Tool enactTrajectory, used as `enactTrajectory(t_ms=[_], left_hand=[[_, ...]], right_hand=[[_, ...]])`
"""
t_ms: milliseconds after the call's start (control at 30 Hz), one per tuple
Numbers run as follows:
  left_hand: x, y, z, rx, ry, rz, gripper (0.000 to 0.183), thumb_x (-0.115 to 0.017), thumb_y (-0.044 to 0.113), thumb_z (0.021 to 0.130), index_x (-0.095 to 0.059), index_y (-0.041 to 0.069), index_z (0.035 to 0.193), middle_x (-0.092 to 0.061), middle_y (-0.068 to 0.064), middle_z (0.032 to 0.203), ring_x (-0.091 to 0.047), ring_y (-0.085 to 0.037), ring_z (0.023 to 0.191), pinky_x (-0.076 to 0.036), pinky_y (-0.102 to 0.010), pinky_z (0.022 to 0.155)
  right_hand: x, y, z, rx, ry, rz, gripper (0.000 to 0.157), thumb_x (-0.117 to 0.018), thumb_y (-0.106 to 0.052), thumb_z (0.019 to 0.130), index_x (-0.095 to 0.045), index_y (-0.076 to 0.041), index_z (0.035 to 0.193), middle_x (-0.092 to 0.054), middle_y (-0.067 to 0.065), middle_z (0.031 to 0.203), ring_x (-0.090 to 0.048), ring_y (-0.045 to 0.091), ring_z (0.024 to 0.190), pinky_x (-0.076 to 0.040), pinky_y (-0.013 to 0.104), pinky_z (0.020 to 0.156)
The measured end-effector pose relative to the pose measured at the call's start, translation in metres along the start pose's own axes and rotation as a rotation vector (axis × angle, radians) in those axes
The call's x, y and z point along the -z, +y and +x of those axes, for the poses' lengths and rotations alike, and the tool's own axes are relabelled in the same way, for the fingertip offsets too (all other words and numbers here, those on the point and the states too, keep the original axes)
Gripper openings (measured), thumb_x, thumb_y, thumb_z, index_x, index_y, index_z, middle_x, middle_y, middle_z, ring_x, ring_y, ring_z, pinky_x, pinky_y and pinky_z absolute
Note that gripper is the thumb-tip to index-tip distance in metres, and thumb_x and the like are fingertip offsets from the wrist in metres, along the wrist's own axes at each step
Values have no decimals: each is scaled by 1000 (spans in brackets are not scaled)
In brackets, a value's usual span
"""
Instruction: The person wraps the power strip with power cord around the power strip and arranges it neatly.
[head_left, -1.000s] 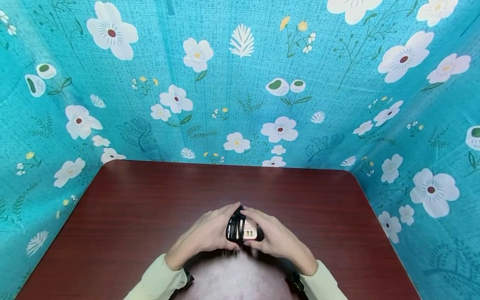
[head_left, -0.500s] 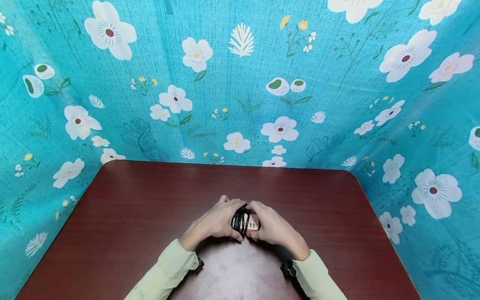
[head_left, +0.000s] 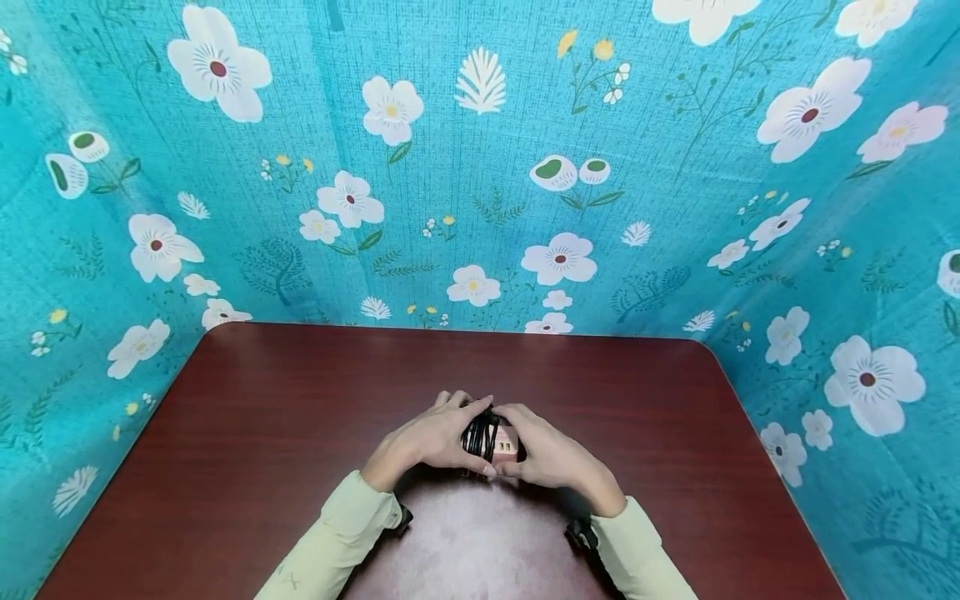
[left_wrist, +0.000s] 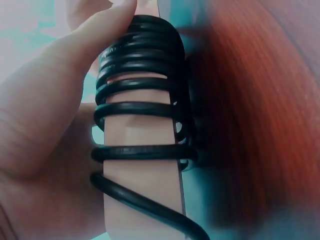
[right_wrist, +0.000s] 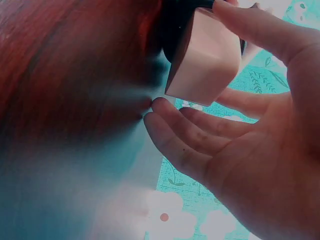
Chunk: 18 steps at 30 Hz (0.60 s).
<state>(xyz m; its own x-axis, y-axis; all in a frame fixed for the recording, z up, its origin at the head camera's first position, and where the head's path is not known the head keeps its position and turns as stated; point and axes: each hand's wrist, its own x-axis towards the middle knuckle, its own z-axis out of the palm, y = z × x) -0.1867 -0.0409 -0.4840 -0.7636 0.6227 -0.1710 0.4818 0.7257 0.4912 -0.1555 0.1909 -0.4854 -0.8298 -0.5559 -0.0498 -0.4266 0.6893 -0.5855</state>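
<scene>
A small pale pink power strip [head_left: 506, 443] with two USB ports has its black cord [head_left: 478, 435] wound round it in several turns. My left hand [head_left: 431, 440] grips the cord-wrapped left part, its thumb across the coils in the left wrist view. My right hand [head_left: 553, 454] holds the bare right end between thumb and fingers. In the right wrist view the strip's plain end face [right_wrist: 195, 75] shows under the thumb, with some lower fingers spread free of it. The strip lies low over the table, and its underside is hidden.
A dark red wooden table [head_left: 300, 375] extends round both hands, with rounded far corners. Blue floral cloth [head_left: 480, 167] hangs behind it and along both sides. A black wrist device [head_left: 581, 535] sits at the right sleeve cuff.
Both hands and the power strip have shifted a little away from the body and to the right. The left hand's fingers have spread slightly at the far side.
</scene>
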Motion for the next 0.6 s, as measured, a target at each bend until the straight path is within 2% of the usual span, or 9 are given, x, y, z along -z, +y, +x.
enactTrajectory(t_ms=[133,300,467,600], left_hand=[[1,-3,-1,-11,1,-5,111,-80,70,81,-32,17,166,-49,-12,156,-47,-33,139,-46,-50,115],[4,-5,-2,-3,-7,-25,115,-77,72,81,-28,13,167,-41,-14,166,-39,-37,152,-38,-54,123],[5,-5,-3,4,12,-61,115,-79,70,81,-26,13,167,-29,-19,172,-30,-40,158,-40,-57,121],[5,-5,-3,15,38,-73,115,-80,68,81,-25,14,167,-25,-20,173,-29,-39,158,-43,-57,119]], right_hand=[[1,-2,-1,-21,-22,8,81,-83,-31,91,-42,-6,157,-44,19,159,-54,33,141,-48,53,115],[3,-8,-1,-6,-26,17,79,-80,-25,92,-40,-4,158,-39,23,163,-54,35,142,-49,54,112],[4,-11,1,-2,-12,0,76,-78,-25,94,-41,-2,157,-38,24,163,-56,33,139,-52,51,109],[4,-10,1,-5,-8,3,72,-75,-25,96,-42,-3,156,-37,24,163,-58,32,136,-52,51,108]])
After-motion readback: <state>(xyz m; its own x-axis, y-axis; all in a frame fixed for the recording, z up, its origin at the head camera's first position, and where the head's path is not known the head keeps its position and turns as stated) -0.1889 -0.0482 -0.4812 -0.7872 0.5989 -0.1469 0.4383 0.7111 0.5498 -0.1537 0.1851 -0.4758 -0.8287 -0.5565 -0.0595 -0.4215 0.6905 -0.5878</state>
